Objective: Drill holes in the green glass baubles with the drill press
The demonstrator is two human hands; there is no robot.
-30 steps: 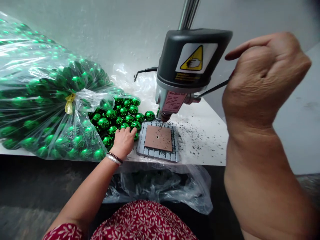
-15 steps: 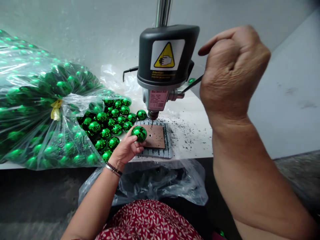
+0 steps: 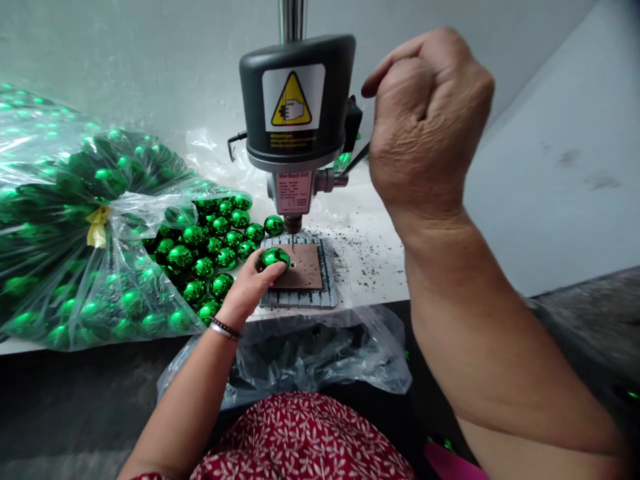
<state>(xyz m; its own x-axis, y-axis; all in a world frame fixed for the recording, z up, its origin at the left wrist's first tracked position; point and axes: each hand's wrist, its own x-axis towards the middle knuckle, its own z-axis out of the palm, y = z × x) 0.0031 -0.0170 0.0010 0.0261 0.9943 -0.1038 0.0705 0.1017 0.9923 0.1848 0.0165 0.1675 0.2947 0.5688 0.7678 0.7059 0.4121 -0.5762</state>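
Between the fingers and thumb of my left hand [image 3: 249,287] is a shiny green ball [image 3: 275,259]. It is at the left part of a brown board [image 3: 307,273] that has a small hole, just left of the thin drill bit. The board lies on the grey slotted base [image 3: 327,293] of a small bench drill [image 3: 297,107]. Raised at the right, my right hand [image 3: 430,127] is closed round the end of the drill's black feed lever [image 3: 357,159]; the grip itself is hidden behind the fist.
A large clear plastic bag [image 3: 97,260], tied with yellow, bulges with green balls on the left. Several loose balls [image 3: 193,235] spill from it toward the drill. Dark shavings [image 3: 363,250] litter the white table. Another clear bag [image 3: 320,363] hangs below the table's front edge.
My left hand has brought the ball onto the brown board, nearer the bit, and turned so its thumb lies over the ball. My right hand stays on the lever. The whole view has shifted.
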